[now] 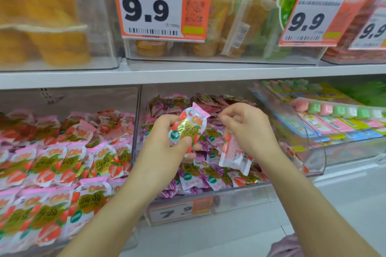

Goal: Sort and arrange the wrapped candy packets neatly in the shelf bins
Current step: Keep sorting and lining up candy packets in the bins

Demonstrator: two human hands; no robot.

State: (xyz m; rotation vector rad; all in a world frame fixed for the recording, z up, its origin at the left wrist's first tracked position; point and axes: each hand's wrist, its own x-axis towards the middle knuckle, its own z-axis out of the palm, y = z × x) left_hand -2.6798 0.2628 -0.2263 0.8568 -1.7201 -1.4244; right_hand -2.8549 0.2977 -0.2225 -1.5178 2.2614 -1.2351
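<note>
1 strawberry packet [188, 127] is gripped upright in the left hand [167, 144] above the middle bin [240, 196], which is filled with purple packets [189, 179]. A 2nd packet [234, 157], plain side outward, is held beneath the right hand [249, 129]. A 9.9 price tag [160, 2] is mounted above.

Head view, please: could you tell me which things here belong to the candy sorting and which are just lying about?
Job in hand:
left hand holding a strawberry packet; right hand holding a pink packet; middle bin of purple packets; left bin of strawberry packets.

Lying about:
9.9 price tag; orange cups on the upper shelf; tray of pink and green sweets, right.
</note>
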